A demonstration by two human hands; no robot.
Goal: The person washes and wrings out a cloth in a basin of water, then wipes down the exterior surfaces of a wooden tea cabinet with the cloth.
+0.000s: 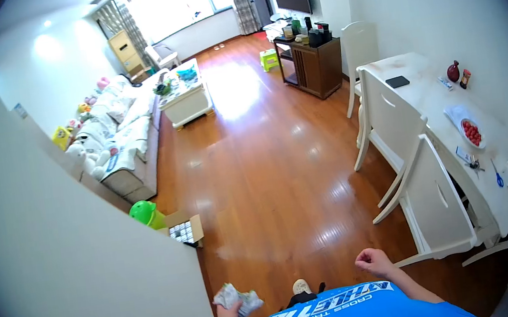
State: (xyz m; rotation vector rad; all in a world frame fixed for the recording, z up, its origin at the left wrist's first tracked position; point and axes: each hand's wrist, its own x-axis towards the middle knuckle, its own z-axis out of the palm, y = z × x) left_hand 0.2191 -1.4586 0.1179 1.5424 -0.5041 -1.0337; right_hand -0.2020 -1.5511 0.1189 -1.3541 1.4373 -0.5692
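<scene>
At the bottom of the head view, my left hand [228, 316] is closed around a crumpled whitish cloth [239, 298], close to the white wall edge. My right hand [375, 262] hangs in front of the blue shirt [352, 315] with its fingers curled; whether anything small is inside cannot be made out. It touches no furniture; the nearest piece is a white chair [433, 205] to its right. Between the two hands a light shoe [301, 287] shows on the wooden floor [264, 189].
Along the right stands a white table [408, 64] with a bowl of red fruit [471, 133], blue scissors [499, 179] and a dark phone [397, 82]. An open cardboard box [196, 227] and green bin [147, 213] sit at left. Beyond are a sofa [134, 177], coffee table [186, 105] and brown cabinet [319, 70].
</scene>
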